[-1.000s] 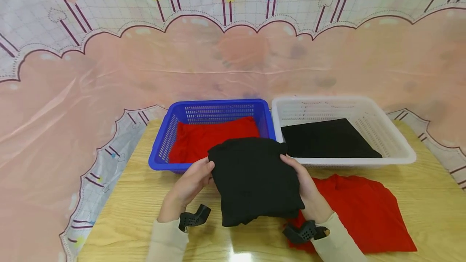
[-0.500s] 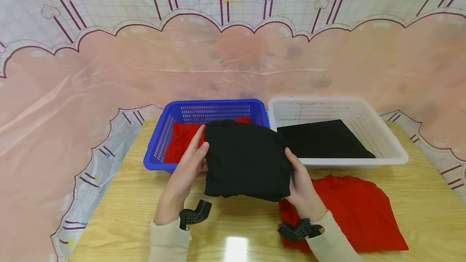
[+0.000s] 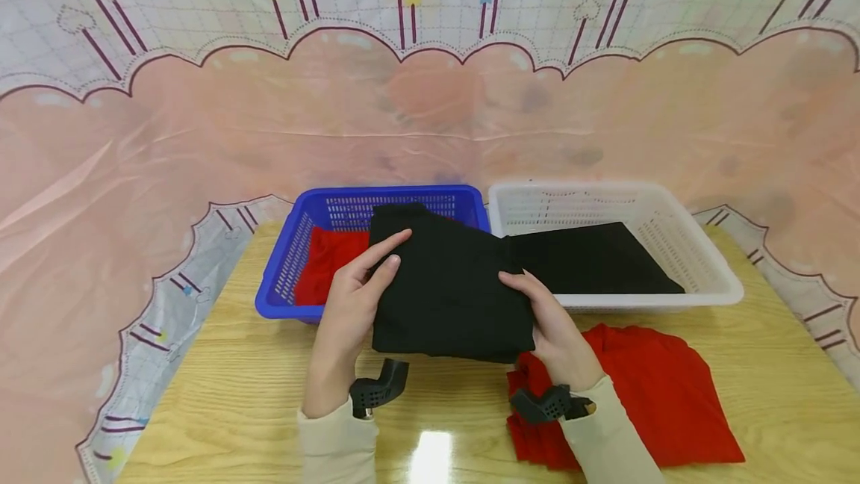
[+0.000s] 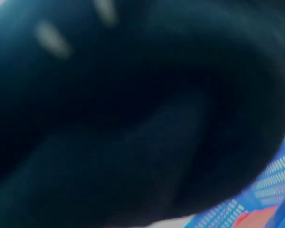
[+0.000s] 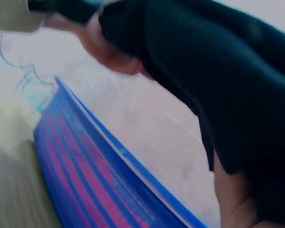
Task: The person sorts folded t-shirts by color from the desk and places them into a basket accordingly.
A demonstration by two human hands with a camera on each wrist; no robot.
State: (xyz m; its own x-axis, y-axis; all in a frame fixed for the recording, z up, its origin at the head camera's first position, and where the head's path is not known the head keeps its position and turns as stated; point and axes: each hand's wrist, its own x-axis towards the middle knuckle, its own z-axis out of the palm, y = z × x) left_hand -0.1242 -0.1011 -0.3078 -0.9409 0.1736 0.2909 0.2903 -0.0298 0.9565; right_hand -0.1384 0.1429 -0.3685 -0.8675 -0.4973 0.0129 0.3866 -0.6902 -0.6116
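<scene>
Both hands hold a folded black cloth [image 3: 446, 297] up over the table, in front of the two baskets. My left hand [image 3: 346, 305] grips its left edge, with thumb and index finger on the near face. At the right edge my right hand [image 3: 554, 327] holds it, thumb across the front and the other fingers hidden behind. In the left wrist view the dark cloth [image 4: 133, 156] fills most of the picture. The right wrist view shows the cloth [image 5: 218, 71] bulging between the hands, above the side of the blue basket [image 5: 99, 156].
The blue basket [image 3: 275, 286] at the back holds red cloth [image 3: 329, 260]. Beside it, a white basket [image 3: 712, 267] contains a flat black cloth [image 3: 598, 260]. A red folded cloth [image 3: 665, 394] lies on the wooden table [image 3: 222, 394] at right, partly under my right forearm.
The black cloth has risen and its hanging lower edge now sits higher and straighter. My left fingers have shifted from its edge onto its near face. The baskets' contents look the same.
</scene>
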